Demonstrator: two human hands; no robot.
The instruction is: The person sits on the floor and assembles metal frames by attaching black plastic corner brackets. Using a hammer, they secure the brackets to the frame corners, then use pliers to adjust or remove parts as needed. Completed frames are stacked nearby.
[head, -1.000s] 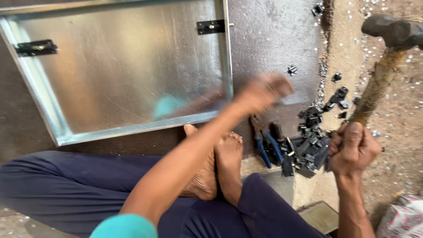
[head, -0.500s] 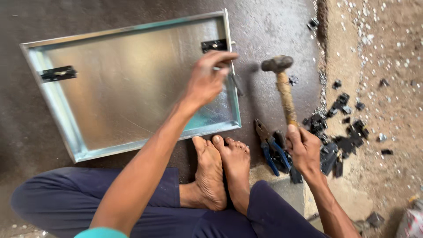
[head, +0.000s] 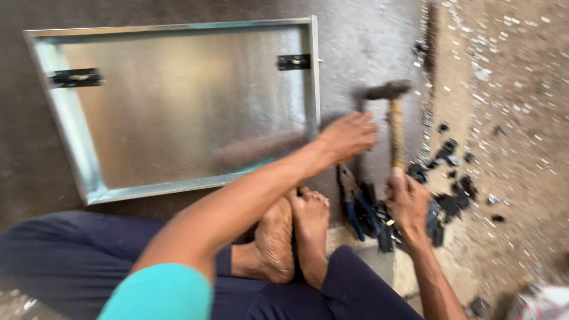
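Hammer is being held upright by its wooden handle in the right hand, fingers wrapped tight, just right of the galvanised metal tray lying on the floor. The left hand is being held blurred over the tray's right edge; its fingers' spread cannot be told. Blue-handled pliers are lying beside the bare feet.

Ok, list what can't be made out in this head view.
- Left hand: motion blur hides whether it holds anything.
- Hammer: head smeared, its shape unclear.
- Pliers: partly hidden behind the right hand.
- Black pieces: too small to identify.
- Metal tray: fittings blurred.
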